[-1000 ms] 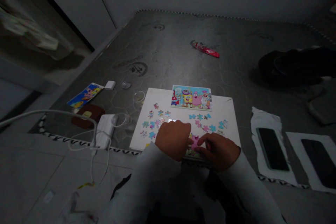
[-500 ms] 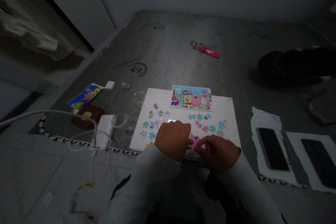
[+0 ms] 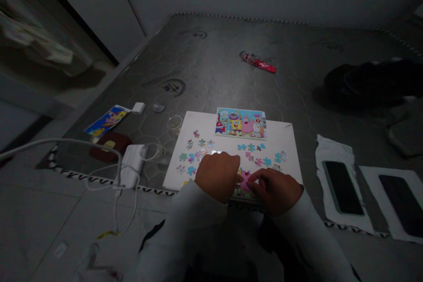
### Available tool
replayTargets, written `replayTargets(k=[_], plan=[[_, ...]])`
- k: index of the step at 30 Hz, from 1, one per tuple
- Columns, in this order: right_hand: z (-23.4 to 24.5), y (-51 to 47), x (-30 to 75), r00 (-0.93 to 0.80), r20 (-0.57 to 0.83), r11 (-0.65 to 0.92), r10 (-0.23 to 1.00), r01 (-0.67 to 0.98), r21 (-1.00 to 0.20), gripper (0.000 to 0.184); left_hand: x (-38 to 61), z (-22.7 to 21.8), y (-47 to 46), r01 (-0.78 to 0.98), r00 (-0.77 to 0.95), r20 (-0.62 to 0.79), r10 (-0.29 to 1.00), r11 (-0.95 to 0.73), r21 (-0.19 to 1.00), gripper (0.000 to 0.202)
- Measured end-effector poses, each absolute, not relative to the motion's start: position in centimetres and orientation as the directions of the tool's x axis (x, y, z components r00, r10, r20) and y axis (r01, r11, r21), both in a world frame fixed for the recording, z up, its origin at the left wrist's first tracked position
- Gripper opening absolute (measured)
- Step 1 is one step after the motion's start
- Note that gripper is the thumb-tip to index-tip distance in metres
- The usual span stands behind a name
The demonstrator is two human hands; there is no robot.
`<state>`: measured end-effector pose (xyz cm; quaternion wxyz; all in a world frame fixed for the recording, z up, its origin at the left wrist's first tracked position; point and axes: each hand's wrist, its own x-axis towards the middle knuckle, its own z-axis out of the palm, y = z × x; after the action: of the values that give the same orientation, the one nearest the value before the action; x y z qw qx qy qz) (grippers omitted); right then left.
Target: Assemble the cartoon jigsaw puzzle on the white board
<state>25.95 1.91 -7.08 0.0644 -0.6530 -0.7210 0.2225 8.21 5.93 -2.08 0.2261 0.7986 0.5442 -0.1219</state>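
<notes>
Near the front edge of a white board (image 3: 287, 141), both hands meet over joined jigsaw pieces (image 3: 245, 178) printed with a pink cartoon figure. My left hand (image 3: 218, 175) is bent over their left side, its back toward me and most of its fingers hidden. Its fingertips touch the pink part. At the right side, my right hand (image 3: 276, 190) has thumb and forefinger pinched on a puzzle piece at the pink figure's edge. Loose jigsaw pieces (image 3: 258, 161) lie on both sides. A picture card (image 3: 241, 123) of the same cartoon lies at the board's back.
Left of the board are clear plastic rings (image 3: 175, 122), a white power strip (image 3: 132, 165) with a cable, a brown pouch (image 3: 114, 145) and a blue packet (image 3: 110, 120). Two phones (image 3: 343, 187) lie on white cloths at right. A red wrapper (image 3: 259, 62) lies farther back.
My right thumb and forefinger have shifted slightly right, showing more of the pink figure. My left hand stays in place.
</notes>
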Motion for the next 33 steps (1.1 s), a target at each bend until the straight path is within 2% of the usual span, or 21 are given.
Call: replayTargets(k=[7, 11, 16, 22, 26, 31, 33], plan=[[-7.0, 1.9, 25.9, -0.133, -0.205, 0.043, 0.970, 0.919, -0.392, 0.011, 8.2, -2.0, 5.8, 0.927, 0.372, -0.449, 0.813, -0.301, 0.223, 0.021], [-7.6, 2.1, 26.3, -0.144, -0.276, 0.029, 0.950, 0.924, -0.381, 0.013, 8.2, -1.9, 5.7, 0.926, 0.374, -0.442, 0.815, -0.307, 0.218, 0.021], [-8.9, 2.5, 27.4, -0.193, -0.243, 0.079, 0.951, 0.907, -0.414, 0.030, 8.3, -1.9, 5.8, 0.928, 0.371, -0.442, 0.817, -0.304, 0.217, 0.021], [-9.2, 2.3, 27.4, -0.225, -0.173, 0.135, 0.959, 0.898, -0.419, 0.027, 8.2, -1.9, 5.9, 0.927, 0.372, -0.448, 0.813, -0.304, 0.220, 0.021], [-8.9, 2.0, 26.7, -0.173, -0.089, 0.126, 0.981, 0.912, -0.389, 0.023, 8.2, -1.8, 5.9, 0.928, 0.370, -0.444, 0.816, -0.302, 0.218, 0.021], [-9.1, 2.3, 27.1, -0.218, -0.187, 0.122, 0.958, 0.899, -0.422, 0.025, 8.3, -1.7, 5.9, 0.928, 0.371, -0.445, 0.815, -0.303, 0.219, 0.020], [-9.3, 2.4, 27.3, -0.219, -0.184, 0.127, 0.958, 0.902, -0.414, 0.026, 8.4, -1.8, 5.9, 0.928, 0.370, -0.446, 0.815, -0.303, 0.217, 0.021]])
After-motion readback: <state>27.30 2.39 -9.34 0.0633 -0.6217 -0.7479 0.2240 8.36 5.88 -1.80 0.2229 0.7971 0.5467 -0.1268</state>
